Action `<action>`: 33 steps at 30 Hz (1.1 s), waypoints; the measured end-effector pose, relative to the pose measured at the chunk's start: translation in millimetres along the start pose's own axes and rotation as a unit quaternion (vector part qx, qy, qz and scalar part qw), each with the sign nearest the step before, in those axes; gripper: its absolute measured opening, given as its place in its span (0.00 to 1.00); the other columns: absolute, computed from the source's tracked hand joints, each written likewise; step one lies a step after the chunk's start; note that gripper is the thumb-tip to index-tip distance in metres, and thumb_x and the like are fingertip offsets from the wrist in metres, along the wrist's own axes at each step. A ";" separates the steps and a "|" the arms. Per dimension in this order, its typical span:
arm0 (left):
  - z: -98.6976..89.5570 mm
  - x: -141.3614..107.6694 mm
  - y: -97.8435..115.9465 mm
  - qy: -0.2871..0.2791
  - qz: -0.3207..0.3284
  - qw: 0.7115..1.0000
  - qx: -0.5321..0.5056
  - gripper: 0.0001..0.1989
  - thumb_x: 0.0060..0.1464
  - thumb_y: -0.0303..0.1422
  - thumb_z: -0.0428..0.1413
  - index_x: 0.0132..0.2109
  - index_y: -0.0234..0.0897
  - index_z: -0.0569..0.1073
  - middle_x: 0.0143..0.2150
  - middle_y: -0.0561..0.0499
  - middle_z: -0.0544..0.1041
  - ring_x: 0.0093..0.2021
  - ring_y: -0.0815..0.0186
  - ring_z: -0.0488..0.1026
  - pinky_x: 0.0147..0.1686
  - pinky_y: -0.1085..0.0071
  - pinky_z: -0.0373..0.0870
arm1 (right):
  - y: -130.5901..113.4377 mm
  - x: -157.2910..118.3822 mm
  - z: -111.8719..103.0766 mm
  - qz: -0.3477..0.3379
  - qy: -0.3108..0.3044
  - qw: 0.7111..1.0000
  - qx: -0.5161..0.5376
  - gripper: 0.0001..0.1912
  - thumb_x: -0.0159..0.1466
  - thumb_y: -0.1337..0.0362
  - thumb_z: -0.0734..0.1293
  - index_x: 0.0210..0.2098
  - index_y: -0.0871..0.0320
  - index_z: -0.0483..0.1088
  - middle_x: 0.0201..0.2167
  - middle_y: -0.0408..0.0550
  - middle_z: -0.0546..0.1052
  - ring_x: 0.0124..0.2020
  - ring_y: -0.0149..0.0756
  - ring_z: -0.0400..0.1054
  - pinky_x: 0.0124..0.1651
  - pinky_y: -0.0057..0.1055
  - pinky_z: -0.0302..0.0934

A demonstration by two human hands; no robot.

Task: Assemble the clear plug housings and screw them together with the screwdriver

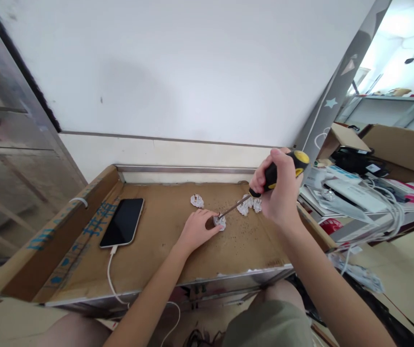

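Observation:
My right hand (278, 188) grips a screwdriver (271, 176) with a black and yellow handle, and its thin metal shaft slants down to the left. The shaft's tip meets a small white crumpled object (220, 222), which my left hand (197, 230) holds down on the cardboard sheet (171, 217). A small brown piece (210, 222) shows at my left fingertips. Two more white crumpled lumps (247, 206) lie just beyond the tip, and another white lump (197, 201) sits farther left. Dark specks are scattered over the cardboard around them.
A black smartphone (122, 222) lies on the cardboard at the left, with a white charging cable (112, 279) running over the front edge. To the right stand papers, boxes and coiled white cables (373, 217). A metal cabinet (15, 144) rises at the left.

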State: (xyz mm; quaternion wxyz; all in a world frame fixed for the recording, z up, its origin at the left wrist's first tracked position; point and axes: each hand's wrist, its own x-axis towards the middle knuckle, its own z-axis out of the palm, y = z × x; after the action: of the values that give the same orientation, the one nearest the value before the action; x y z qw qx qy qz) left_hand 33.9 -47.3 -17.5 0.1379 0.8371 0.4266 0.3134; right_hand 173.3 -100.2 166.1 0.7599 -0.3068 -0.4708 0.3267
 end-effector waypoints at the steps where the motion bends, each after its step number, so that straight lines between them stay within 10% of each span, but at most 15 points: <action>1: 0.0 0.0 0.3 -0.001 -0.001 1.000 0.002 0.14 0.53 0.42 0.56 0.44 0.42 0.73 0.45 0.52 0.76 0.46 0.61 0.70 0.47 0.65 0.64 | 0.0 1.8 0.6 0.007 -0.002 1.000 -0.011 0.17 0.57 0.56 0.65 0.23 0.56 0.52 0.12 0.34 0.57 0.12 0.22 0.49 0.15 0.22 0.46; 10: 2.5 -2.9 -0.2 -0.004 -0.025 0.999 -0.020 0.17 0.56 0.40 0.54 0.51 0.44 0.69 0.47 0.52 0.75 0.48 0.61 0.69 0.47 0.66 0.65 | -10.6 35.8 -7.2 -0.103 -0.084 0.956 -0.263 0.15 0.56 0.55 0.66 0.35 0.54 0.58 0.28 0.39 0.65 0.25 0.26 0.64 0.30 0.26 0.60; 19: -15.8 25.9 -20.8 0.103 -0.077 0.978 0.165 0.13 0.57 0.39 0.51 0.49 0.44 0.70 0.52 0.48 0.72 0.52 0.55 0.66 0.49 0.60 0.62 | -60.3 66.6 7.5 -0.128 -0.220 0.670 -0.698 0.21 0.56 0.46 0.63 0.23 0.58 0.60 0.18 0.44 0.63 0.21 0.30 0.55 0.27 0.28 0.47; 26: -25.7 41.5 -45.9 0.055 -0.098 0.985 0.135 0.12 0.55 0.29 0.48 0.46 0.42 0.70 0.46 0.50 0.74 0.44 0.60 0.72 0.42 0.66 0.66 | -66.6 95.8 33.2 0.049 -0.388 0.635 -0.667 0.23 0.48 0.43 0.70 0.24 0.59 0.68 0.11 0.41 0.63 0.14 0.31 0.59 0.23 0.30 0.53; 33: -22.7 45.0 -55.8 0.051 -0.057 0.996 0.053 0.17 0.54 0.23 0.45 0.49 0.40 0.68 0.53 0.50 0.72 0.49 0.62 0.71 0.49 0.65 0.65 | -68.9 121.2 40.0 0.095 -0.431 0.578 -0.686 0.18 0.46 0.50 0.74 0.26 0.59 0.73 0.12 0.38 0.67 0.13 0.31 0.62 0.23 0.31 0.58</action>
State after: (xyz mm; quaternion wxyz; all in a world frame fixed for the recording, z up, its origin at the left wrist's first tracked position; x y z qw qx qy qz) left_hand 4.0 21.3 -9.6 0.0887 0.8006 0.4959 0.3245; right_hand 192.6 -39.8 296.6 -0.0053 -0.6027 -0.7948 0.0705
